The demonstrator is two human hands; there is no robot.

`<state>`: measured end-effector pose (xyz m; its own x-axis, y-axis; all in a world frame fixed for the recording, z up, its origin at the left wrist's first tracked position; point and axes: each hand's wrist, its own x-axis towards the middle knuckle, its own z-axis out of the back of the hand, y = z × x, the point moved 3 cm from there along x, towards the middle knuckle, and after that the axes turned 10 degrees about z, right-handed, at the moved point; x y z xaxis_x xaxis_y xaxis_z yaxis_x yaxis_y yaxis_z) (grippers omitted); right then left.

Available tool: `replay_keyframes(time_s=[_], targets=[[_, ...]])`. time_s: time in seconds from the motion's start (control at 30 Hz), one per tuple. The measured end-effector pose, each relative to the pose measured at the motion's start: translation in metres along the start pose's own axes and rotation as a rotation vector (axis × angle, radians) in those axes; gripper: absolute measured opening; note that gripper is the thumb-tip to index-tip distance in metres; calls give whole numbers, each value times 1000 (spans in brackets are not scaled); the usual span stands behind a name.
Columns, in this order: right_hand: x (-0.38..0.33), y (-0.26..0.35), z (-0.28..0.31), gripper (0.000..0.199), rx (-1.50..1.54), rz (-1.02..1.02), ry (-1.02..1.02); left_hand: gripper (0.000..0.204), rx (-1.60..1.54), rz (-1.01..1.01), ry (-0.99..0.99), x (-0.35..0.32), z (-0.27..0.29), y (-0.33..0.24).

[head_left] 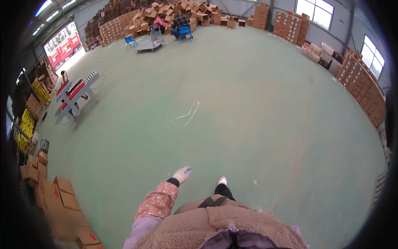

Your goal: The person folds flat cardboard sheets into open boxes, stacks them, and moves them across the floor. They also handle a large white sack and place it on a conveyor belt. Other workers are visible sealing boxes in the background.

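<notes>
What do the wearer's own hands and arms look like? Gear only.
Left hand: whitish glove, pale bluish toward the fingertips. Black cuff at the wrist, then a loose reddish-pink floral oversleeve, with a plain lilac sleeve above it. Right hand is out of view.

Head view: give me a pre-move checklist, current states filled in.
1. Left hand in view: ok, gloved, out over the green floor.
2. Right hand in view: not ok, it does not show.
3. Left hand's grip: cannot tell, the fingers are too small to read.
4. Floor ahead free of loose strips: not ok, thin white strips lie there.
5. Roller machine apart from the left hand: ok, it stands well off to the left.
6. Contents of the lower-left cartons: cannot tell.
</notes>
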<state>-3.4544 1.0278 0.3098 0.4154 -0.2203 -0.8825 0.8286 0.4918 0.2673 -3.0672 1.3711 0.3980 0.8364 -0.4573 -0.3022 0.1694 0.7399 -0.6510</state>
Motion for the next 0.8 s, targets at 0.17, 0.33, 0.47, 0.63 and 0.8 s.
replay_keyframes(time_s=[0.17,0.33,0.47,0.63,0.8], targets=[[66,53,102,34,169,138,-210,44,293,261,201,49,-9,47],[129,117,225,23,341,31,-229,31,197,709,528,33,-7,115],[178,190,300,21,399,73,-300,34,410,740,641,78,26,142],[235,273,372,32,-338,224,-198,36,253,949,476,253,69,105],[274,344,420,38,8,330,-96,40,183,533,133,457,148,-9]])
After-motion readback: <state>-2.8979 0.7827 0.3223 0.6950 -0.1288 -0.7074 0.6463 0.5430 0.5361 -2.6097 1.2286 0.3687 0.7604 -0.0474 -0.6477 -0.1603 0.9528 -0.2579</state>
